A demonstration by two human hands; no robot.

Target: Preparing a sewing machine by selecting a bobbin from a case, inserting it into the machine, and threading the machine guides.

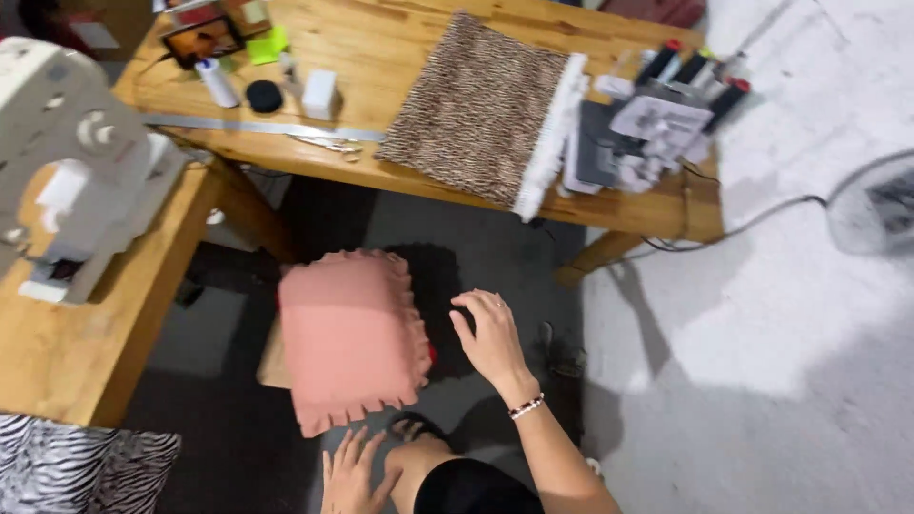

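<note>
Right hand (490, 335) hovers open, fingers loosely spread, gripping nothing, just beside the ruffled edge of the pink cushion (350, 338) to its left. Left hand (350, 476) lies flat near the person's knee, fingers spread, just below the cushion's lower frill, holding nothing. The cushion sits on a low seat over the dark floor. Far beyond the right hand, leopard-print fabric (484, 109) drapes off the wooden table (381, 43), an overlock machine (647, 128) just beside it.
</note>
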